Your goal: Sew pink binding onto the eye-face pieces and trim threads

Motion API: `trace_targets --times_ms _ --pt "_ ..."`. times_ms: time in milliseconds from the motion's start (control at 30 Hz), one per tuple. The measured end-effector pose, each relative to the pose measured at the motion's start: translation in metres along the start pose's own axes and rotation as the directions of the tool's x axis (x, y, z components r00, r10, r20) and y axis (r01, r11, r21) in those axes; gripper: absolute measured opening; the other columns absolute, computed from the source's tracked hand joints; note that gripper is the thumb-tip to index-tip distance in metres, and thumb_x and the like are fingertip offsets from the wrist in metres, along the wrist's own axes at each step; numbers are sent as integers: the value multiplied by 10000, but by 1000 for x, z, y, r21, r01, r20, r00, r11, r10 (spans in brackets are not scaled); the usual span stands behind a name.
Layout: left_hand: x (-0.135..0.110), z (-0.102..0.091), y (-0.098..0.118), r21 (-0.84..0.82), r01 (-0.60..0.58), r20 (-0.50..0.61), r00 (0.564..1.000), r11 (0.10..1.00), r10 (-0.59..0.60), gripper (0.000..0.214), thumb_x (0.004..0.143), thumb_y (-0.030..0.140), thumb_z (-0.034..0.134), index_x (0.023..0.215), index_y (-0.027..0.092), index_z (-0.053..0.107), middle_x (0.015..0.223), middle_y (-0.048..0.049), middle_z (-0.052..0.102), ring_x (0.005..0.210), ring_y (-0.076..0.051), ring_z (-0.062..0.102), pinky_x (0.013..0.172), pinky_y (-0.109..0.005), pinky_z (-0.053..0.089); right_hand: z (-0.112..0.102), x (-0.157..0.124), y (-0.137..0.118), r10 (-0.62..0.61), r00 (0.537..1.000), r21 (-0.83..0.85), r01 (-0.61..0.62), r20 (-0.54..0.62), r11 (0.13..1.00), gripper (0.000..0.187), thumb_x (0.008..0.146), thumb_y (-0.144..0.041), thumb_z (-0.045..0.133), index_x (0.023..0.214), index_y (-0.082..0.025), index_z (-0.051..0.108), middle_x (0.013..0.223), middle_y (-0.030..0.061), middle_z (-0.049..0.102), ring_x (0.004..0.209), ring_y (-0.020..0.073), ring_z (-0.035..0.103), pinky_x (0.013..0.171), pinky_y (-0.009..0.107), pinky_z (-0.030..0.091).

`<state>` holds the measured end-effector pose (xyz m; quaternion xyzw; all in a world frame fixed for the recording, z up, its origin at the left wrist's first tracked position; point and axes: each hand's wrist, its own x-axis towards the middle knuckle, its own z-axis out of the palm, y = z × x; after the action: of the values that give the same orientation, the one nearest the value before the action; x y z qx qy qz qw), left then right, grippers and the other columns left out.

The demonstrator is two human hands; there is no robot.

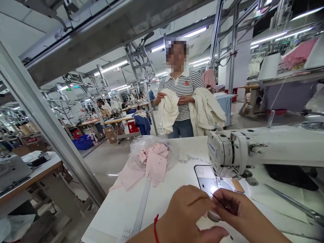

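Note:
My left hand (189, 212), with a red cord at its wrist, bends its fingers toward my right hand, fingertips meeting it. Its thumb points away to the right, and its other fingers are mostly hidden. The right hand (233, 206) is closed in a pinch; a thin dark bit shows at its fingertips, too small to name. Between the hands a small round metallic thing (214, 216) is partly covered, and I cannot tell which hand bears it. Just beyond them is the lit needle area of a white sewing machine (222, 152).
A clear plastic bag with pink fabric pieces (155, 162) lies on the white table (111, 216), near a ruler strip (143, 202). Scissors (298, 202) rest at right. Across the table stands a person (183, 91) holding cream garments (206, 108). A metal post (50, 128) rises at left.

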<state>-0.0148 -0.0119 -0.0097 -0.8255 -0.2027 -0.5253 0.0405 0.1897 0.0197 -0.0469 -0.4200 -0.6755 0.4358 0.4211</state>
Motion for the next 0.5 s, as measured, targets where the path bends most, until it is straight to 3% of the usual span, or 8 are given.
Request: trace_targets --times_ms 67,133,233,333,400,500 --pt "-7 8 -4 33 59 31 998 998 -60 250 956 421 746 1022 179 745 869 -102 770 734 -222 718 624 -324 593 0 1 0 33 997 56 -36 66 998 410 813 -594 806 719 -233 635 687 0 563 660 192 541 612 323 485" --pt "-13 12 -8 6 198 118 973 980 -198 228 949 401 752 987 177 751 843 -98 763 705 -210 711 588 -301 576 0 0 -4 77 990 98 -89 115 991 436 787 -617 835 730 -234 635 698 -4 546 681 194 525 635 329 482" --pt "-14 8 -11 -60 416 234 889 907 -393 144 940 320 734 966 182 765 849 -89 777 730 -200 719 659 -293 595 1 -4 -12 111 982 203 -141 154 969 458 753 -620 895 761 -237 645 725 -18 523 679 179 495 649 322 476" --pt "-9 2 -10 -106 525 275 832 844 -483 90 935 256 713 907 186 763 835 -74 786 755 -198 726 745 -310 600 4 -9 -15 98 990 306 -125 105 944 498 786 -699 865 778 -246 660 703 -37 475 655 162 445 659 312 472" --pt "-7 0 -10 -144 522 269 838 841 -475 82 922 248 720 886 182 752 830 -74 782 763 -201 726 742 -307 592 5 -10 -12 76 991 331 -110 114 937 518 818 -746 823 795 -252 670 686 -39 461 655 166 443 668 319 481" --pt "-7 1 -9 -149 450 214 884 880 -416 101 906 217 715 988 175 756 934 -103 790 846 -228 748 766 -322 605 4 -7 -6 21 989 312 -67 148 948 512 856 -742 798 809 -247 673 705 -21 512 677 180 488 667 328 490"
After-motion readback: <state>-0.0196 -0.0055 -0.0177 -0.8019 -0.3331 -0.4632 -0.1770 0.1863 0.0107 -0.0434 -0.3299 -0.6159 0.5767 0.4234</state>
